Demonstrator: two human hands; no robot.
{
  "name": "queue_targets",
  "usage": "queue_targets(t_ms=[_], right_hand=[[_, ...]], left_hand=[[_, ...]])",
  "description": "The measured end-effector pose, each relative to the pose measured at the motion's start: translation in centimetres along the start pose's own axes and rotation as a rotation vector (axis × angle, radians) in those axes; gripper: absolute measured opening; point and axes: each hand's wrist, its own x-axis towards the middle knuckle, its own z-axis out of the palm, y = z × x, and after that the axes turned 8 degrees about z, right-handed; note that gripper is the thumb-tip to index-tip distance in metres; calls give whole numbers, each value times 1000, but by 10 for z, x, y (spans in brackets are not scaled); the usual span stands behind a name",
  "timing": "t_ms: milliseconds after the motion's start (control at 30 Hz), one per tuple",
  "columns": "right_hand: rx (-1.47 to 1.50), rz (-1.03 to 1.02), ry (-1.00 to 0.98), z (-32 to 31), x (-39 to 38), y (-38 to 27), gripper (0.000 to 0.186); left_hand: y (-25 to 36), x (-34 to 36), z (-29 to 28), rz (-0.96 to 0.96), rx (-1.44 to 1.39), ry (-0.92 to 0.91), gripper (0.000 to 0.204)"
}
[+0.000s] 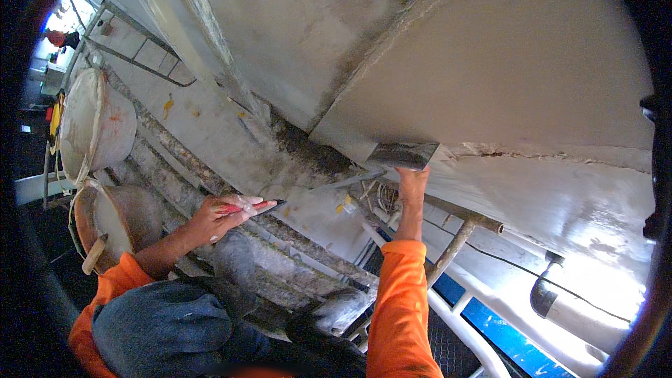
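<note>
My right hand (413,180) reaches up to the plastered wall (518,56). It is closed behind a flat, rectangular metal plastering trowel (402,157), whose blade lies at the wall surface near a rough seam; the handle is hidden. Lower and to the left, my left hand (222,217) is wrapped round a slim red-handled tool (264,207) with a dark tip pointing right. Whitish plaster smears its fingers. The exact kind of that tool does not show. Both forearms wear orange sleeves.
Two plaster-stained buckets (124,115) stand at the left; the nearer bucket (140,213) has a wooden handle (94,253) leaning in it. Weathered scaffold boards (203,168) run below. Metal tubes (448,252), a dark pipe elbow (542,294) and a black cable (511,262) lie at right.
</note>
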Motion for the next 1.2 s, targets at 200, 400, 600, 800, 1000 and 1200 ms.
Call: queue_targets(t_ms=[200, 400, 600, 800, 1000, 1200], right_hand=[[-178, -64, 50, 0, -14, -43, 49], [-340, -237, 89, -8, -23, -75, 47], [-135, -225, 75, -3, -34, -111, 39], [-112, -222, 106, -3, -46, -151, 32], [67, -195, -10, -6, -55, -188, 26], [-14, -203, 0, -13, -64, -230, 25]], left_hand=[[14, 1, 4, -117, -91, 32, 26], [20, 2, 5, -29, -23, -3, 26], [9, -1, 9, -16, -227, -6, 16], [5, -3, 11, 36, -214, -38, 20], [14, 0, 16, -9, -335, -2, 17], [16, -5, 9, -16, -85, -38, 22]])
